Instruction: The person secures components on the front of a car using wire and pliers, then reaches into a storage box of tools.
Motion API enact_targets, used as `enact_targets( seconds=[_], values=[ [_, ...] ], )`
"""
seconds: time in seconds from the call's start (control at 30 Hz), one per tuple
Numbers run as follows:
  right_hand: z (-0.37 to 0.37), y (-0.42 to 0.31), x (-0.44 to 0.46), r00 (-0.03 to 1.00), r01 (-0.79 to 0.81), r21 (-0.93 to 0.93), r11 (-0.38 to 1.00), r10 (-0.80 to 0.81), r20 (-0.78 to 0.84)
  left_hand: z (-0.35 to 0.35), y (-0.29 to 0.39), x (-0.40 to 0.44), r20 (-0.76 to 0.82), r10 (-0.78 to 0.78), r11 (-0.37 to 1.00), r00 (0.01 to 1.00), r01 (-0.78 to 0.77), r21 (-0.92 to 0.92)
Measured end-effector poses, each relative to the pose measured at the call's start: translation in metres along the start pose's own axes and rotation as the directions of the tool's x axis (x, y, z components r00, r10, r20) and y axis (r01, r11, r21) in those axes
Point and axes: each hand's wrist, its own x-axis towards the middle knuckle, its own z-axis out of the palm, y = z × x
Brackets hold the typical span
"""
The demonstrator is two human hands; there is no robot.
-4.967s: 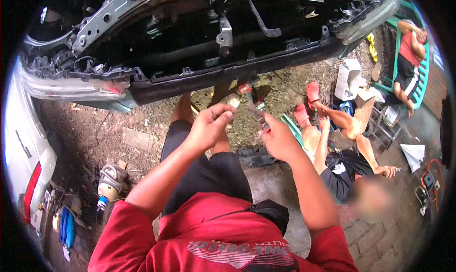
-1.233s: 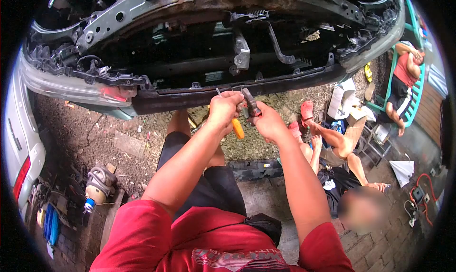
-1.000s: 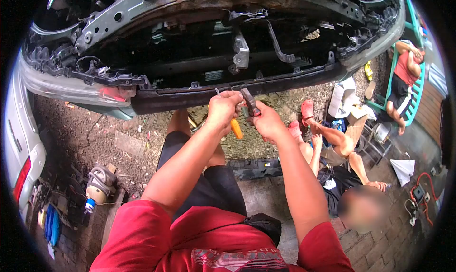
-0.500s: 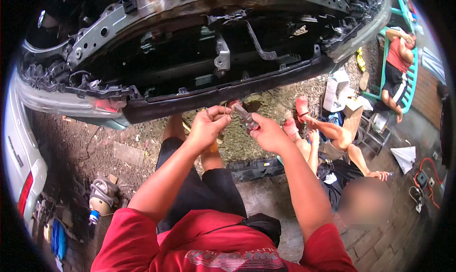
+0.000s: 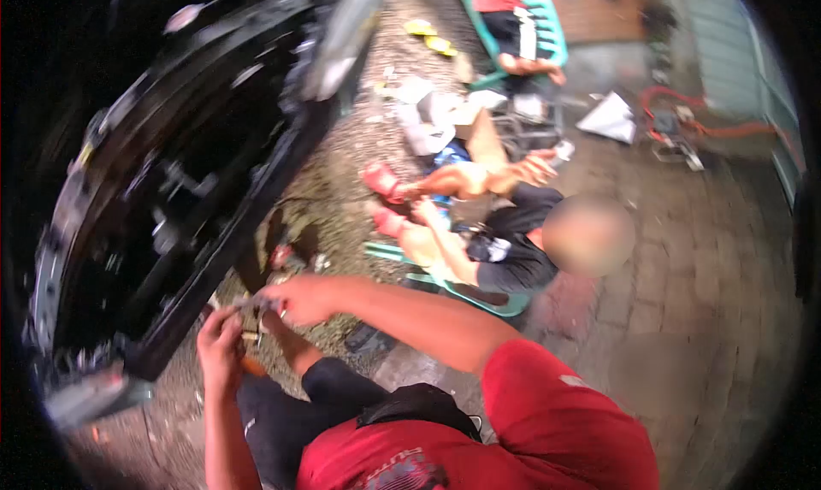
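My right hand (image 5: 304,300) is closed around pliers (image 5: 256,303), whose red handle parts show at the fingers. The pliers' jaws point left toward my left hand (image 5: 221,340). That hand is closed in a pinch just below the jaws; the small thing in its fingers is too blurred to name. Both hands are below and right of the dark lower edge (image 5: 198,298) of an opened-up car body (image 5: 64,225), over my knees.
A person in a black shirt (image 5: 520,225) sits on a green chair (image 5: 505,305) to my right. Another person (image 5: 505,24) lies on a green bench (image 5: 547,24). A white box (image 5: 419,118), a white folded sheet (image 5: 609,118) and an orange cord (image 5: 735,131) lie beyond.
My view has swung to the right, so the car now stands at the left and more paved floor shows. The picture is blurred. The pliers are still in my right hand, close to my left.
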Motion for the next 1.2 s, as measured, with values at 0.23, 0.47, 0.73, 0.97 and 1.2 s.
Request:
enact_targets(
  seconds=[0.23,0.47,0.73,0.97,1.2],
  values=[
    [0.033,0.000,-0.034,0.994,-0.072,-0.029,0.997,0.074,0.083,0.014,-0.009,-0.034,-0.022,-0.104,0.991,0.994,0.102,-0.083],
    [0.070,-0.004,-0.054,0.975,-0.135,-0.100,0.986,0.114,-0.193,0.019,-0.024,-0.047,-0.073,-0.171,0.983,0.983,0.166,-0.075],
    [0.087,0.030,-0.041,0.921,-0.154,-0.383,0.911,-0.008,-0.389,0.018,-0.037,-0.040,-0.053,-0.245,0.962,0.968,0.236,-0.136],
    [0.091,0.048,-0.060,0.907,-0.050,-0.103,0.993,0.002,-0.421,0.032,-0.027,-0.042,-0.070,-0.107,0.908,0.992,0.126,0.400],
    [0.051,0.050,-0.083,0.948,-0.179,0.169,0.969,0.216,-0.235,0.045,0.015,-0.056,0.051,-0.124,0.850,0.991,0.080,0.521]
  ],
)
